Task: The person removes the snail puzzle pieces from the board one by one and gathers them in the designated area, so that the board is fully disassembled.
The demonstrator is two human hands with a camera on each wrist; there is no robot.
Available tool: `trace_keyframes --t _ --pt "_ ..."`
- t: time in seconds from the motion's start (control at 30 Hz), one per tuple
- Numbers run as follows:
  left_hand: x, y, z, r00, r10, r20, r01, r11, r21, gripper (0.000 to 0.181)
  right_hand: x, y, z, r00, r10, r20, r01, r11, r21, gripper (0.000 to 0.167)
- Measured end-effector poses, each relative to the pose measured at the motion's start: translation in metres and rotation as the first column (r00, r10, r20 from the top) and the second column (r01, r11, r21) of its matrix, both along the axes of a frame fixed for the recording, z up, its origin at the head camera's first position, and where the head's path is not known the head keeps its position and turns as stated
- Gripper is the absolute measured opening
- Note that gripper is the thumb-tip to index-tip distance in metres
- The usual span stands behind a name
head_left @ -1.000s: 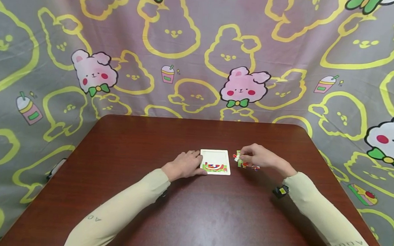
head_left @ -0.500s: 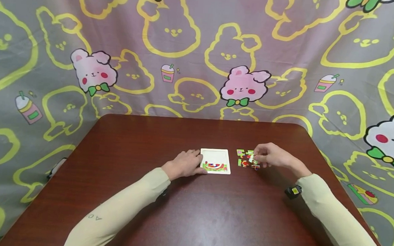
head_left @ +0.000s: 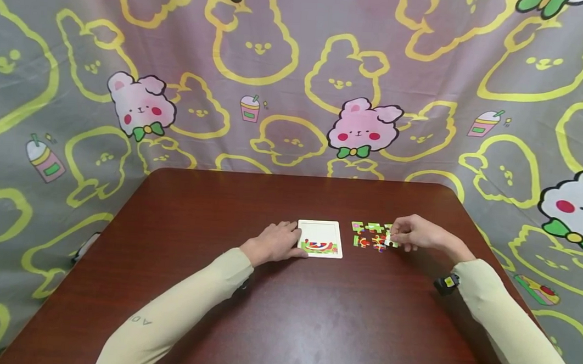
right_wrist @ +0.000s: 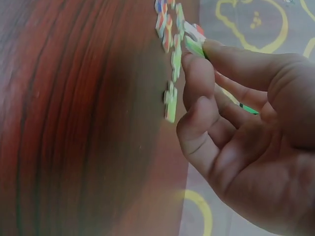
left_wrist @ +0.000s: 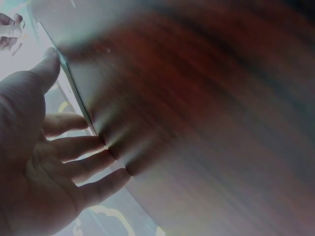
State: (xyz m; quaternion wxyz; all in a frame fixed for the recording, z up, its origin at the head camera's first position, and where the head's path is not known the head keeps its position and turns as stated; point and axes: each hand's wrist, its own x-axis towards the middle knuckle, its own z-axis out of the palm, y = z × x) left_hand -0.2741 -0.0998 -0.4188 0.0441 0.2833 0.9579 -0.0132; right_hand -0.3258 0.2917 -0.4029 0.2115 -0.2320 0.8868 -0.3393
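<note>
A square white puzzle tray (head_left: 319,231) lies mid-table, with a green, red and white picture strip filling its lower part. My left hand (head_left: 274,242) rests at the tray's left side, fingers nearly straight and thumb at its lower left corner; in the left wrist view the thumb and fingertips touch along the tray edge (left_wrist: 74,88). To the right, my right hand (head_left: 416,232) pinches a jigsaw piece (right_wrist: 195,45) between thumb and index finger. That piece is just above the right end of the loose jigsaw pieces (head_left: 362,242), partly hidden by my fingers.
Several loose green and red pieces lie in two rows between the tray and my right hand. The brown table (head_left: 284,313) ends at a patterned cloth (head_left: 274,131) hanging behind it and at both sides.
My right hand has moved right with the piece, from beside the tray, across the loose pieces, to their right end, uncovering them. My left hand has stayed at the tray.
</note>
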Motion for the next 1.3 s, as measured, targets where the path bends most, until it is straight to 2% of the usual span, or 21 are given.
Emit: trace_keyframes --t 0.17,0.43,0.77,0.9,1.0,1.13,1.3 --pt "0.000 0.000 0.000 1.000 -0.004 -0.003 0.004 1.000 -0.011 0.062 0.002 0.007 -0.004 0.999 0.016 0.036 -0.016 1.000 0.012 0.014" --pt "-0.001 0.001 0.000 1.000 -0.011 -0.019 0.011 1.000 0.014 0.056 0.000 0.014 -0.008 0.998 -0.023 0.050 0.020 0.998 0.054 0.011" --pt "0.000 -0.001 0.001 0.999 -0.019 -0.035 0.020 1.000 0.021 0.055 -0.003 0.011 -0.002 0.995 -0.084 0.046 0.080 0.993 0.091 0.026" --pt "0.000 -0.001 0.001 0.999 -0.012 -0.030 0.012 1.000 0.023 0.055 -0.003 0.007 0.002 0.993 -0.108 0.043 0.101 0.985 0.143 0.029" --pt "0.000 -0.001 0.001 0.999 -0.013 -0.031 0.014 1.000 0.024 0.055 -0.002 0.003 0.003 0.991 -0.132 0.007 0.127 0.971 0.200 0.032" --pt "0.000 -0.002 0.001 0.999 -0.010 -0.036 0.011 1.000 0.022 0.054 0.002 -0.004 0.004 0.985 -0.154 -0.080 0.170 0.948 0.268 0.033" --pt "0.002 -0.001 0.000 1.000 -0.013 -0.019 0.013 1.000 0.025 0.055 0.011 -0.014 0.006 0.975 -0.141 -0.172 0.184 0.947 0.264 0.023"
